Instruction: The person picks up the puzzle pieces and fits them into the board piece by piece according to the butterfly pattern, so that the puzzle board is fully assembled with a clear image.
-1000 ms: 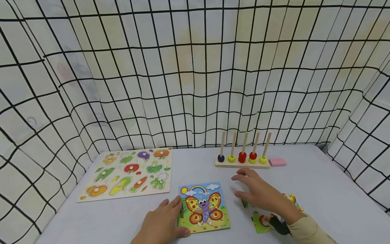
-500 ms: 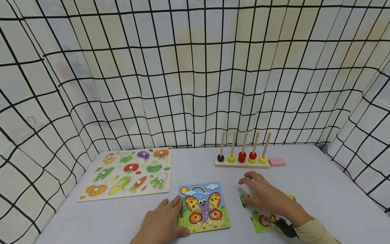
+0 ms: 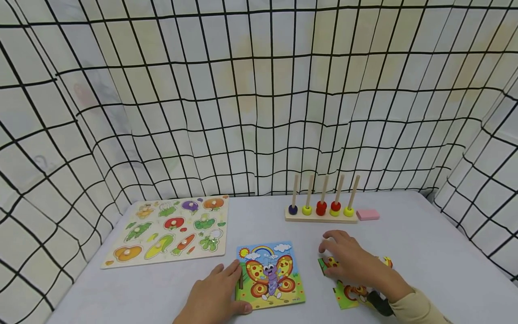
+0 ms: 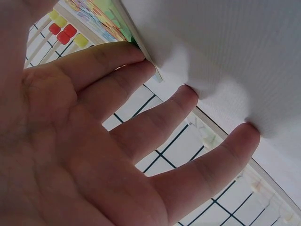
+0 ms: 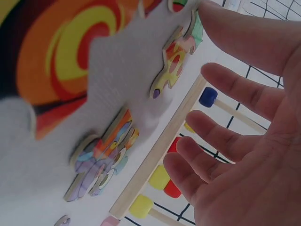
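Note:
A square butterfly jigsaw puzzle (image 3: 272, 278) lies flat on the table. My left hand (image 3: 212, 292) rests at its left edge, thumb on the lower corner, index fingertip at the upper side. In the left wrist view, the other fingers are spread, their tips on the white tabletop (image 4: 225, 47). My right hand (image 3: 354, 263) hovers over loose jigsaw pieces to the right of the puzzle, palm down and fingers gently bent. Close by its thumb lies a green-and-yellow piece (image 3: 322, 266). Nearer me is a green piece with an orange swirl (image 3: 345, 297); further pieces, including a purple one (image 5: 87, 172), are partly hidden.
A wooden vegetable peg puzzle (image 3: 155, 238) lies at the back left. Behind my right hand stands a bead-counting rack (image 3: 321, 219) with coloured beads on upright pegs, beside a pink block (image 3: 368, 215). Black netting (image 3: 259, 112) over white sheeting surrounds the table.
My right hand has drawn back to the right and a little toward me, uncovering more of the green-and-yellow piece. My left hand and the butterfly puzzle stay in place.

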`<state>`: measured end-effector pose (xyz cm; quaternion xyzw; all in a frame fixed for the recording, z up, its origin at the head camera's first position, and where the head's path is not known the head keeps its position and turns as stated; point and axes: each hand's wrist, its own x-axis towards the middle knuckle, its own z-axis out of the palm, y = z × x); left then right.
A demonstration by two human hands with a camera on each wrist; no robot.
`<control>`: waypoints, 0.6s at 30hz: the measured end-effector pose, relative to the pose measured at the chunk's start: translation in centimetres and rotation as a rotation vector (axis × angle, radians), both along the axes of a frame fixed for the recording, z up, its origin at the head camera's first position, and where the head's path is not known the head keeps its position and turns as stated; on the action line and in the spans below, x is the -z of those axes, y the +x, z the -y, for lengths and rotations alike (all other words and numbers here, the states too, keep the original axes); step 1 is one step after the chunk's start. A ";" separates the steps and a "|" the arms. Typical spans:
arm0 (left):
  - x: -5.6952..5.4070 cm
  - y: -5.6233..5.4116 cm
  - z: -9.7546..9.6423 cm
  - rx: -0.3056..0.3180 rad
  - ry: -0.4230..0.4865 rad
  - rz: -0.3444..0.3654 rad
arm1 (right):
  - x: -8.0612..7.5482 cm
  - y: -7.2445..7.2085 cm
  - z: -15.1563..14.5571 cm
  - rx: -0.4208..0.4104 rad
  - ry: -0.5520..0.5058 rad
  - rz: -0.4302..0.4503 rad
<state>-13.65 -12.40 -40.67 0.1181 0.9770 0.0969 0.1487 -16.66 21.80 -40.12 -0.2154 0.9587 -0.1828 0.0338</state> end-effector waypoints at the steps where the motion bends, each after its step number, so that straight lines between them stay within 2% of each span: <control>1: 0.0 0.0 0.0 0.000 0.000 0.000 | 0.0 0.0 0.0 -0.007 0.003 -0.001; 10: 0.0 0.0 0.0 0.001 -0.004 0.004 | 0.3 -0.1 0.2 -0.030 0.012 0.015; 18: 0.0 0.0 0.0 0.000 -0.008 0.000 | 0.2 -0.1 0.6 -0.016 0.009 0.039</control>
